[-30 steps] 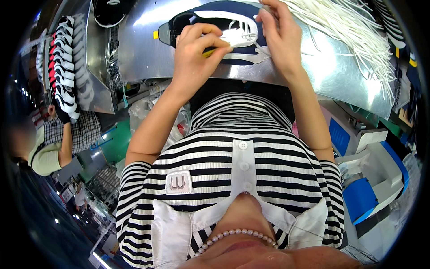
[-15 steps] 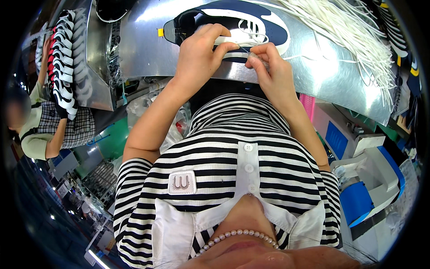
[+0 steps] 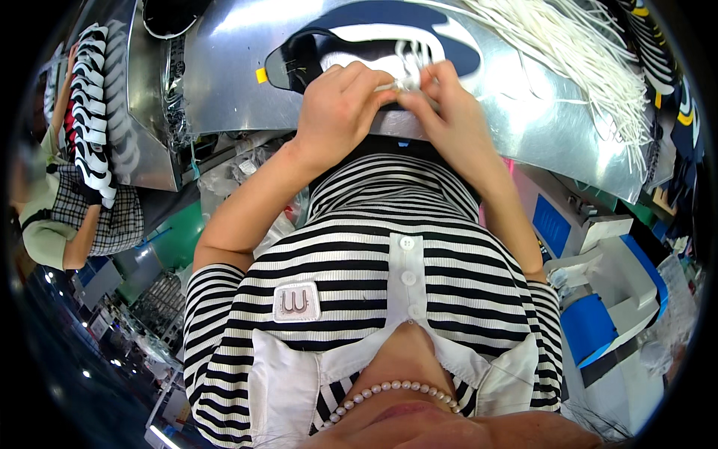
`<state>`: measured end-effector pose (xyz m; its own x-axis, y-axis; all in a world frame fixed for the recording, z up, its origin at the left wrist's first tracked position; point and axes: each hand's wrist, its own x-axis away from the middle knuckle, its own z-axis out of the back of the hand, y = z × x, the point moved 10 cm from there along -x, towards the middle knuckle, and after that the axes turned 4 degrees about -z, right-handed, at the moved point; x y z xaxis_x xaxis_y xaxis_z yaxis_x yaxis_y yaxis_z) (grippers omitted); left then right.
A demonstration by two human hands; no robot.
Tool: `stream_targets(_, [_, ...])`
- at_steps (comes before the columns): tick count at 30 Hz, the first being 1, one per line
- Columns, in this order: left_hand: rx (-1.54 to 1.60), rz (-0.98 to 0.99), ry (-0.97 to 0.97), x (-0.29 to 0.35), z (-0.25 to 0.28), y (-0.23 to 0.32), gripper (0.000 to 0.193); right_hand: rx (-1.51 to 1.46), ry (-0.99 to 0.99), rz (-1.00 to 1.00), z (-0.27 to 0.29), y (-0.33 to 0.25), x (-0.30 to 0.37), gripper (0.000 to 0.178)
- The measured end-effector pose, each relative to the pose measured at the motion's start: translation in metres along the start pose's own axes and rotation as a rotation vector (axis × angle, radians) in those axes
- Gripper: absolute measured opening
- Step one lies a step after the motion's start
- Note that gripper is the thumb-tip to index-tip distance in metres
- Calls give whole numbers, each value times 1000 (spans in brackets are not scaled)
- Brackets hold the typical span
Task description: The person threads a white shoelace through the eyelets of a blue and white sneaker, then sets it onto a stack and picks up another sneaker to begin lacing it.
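Observation:
A navy and white shoe upper [image 3: 458, 46] lies on the metal table just beyond my hands, its toe end to the right. White lace [image 3: 406, 79] crosses the lacing area and runs into my fingertips. At the upper's near edge, my left hand [image 3: 340, 108] is closed in a pinch on the lace. Beside it my right hand [image 3: 455, 116] also pinches the lace, thumb against fingers, with the two sets of fingertips almost touching. Blur and the fingers hide just how the lace runs between them. A yellow tab [image 3: 261, 75] sticks out at the heel end.
A thick bundle of loose white laces [image 3: 598, 82] spreads over the metal table [image 3: 523, 123] on the right. More shoe parts [image 3: 684, 97] hang at the far right. On the left, a row of white and black uppers [image 3: 90, 112] stands by a co-worker in a checked apron [image 3: 120, 213].
My right hand has come closer to my left, so the fingertips nearly meet. The lace is now gathered between them. The whole view has shifted slightly.

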<state>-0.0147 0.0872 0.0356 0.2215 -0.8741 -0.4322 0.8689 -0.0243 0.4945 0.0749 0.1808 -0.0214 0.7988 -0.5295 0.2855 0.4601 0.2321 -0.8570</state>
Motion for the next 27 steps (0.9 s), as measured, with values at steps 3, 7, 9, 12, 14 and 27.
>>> stream_targets(3, [-62, -90, 56, 8, 4, 6, 24, 151, -51, -142, 46, 18, 18, 20])
stream_targets(7, [-52, -234, 64, 5, 0, 17, 28, -120, 35, 352, 53, -56, 9, 22])
stream_targets(9, [-63, -269, 61, 9, 1, 19, 29, 318, 41, 460, 23, -72, -4, 24])
stream_targets(12, [-32, -290, 55, 10, 3, 20, 30, 149, -160, 329, 1, -50, -26, 22])
stream_targets(14, [-6, -263, 52, 8, 4, 18, 28, 70, -57, 338, 9, -47, -25, 18])
stream_targets(27, [525, 544, -105, 4, -4, -43, 56, -384, -49, 82, 6, -28, -46, 12])
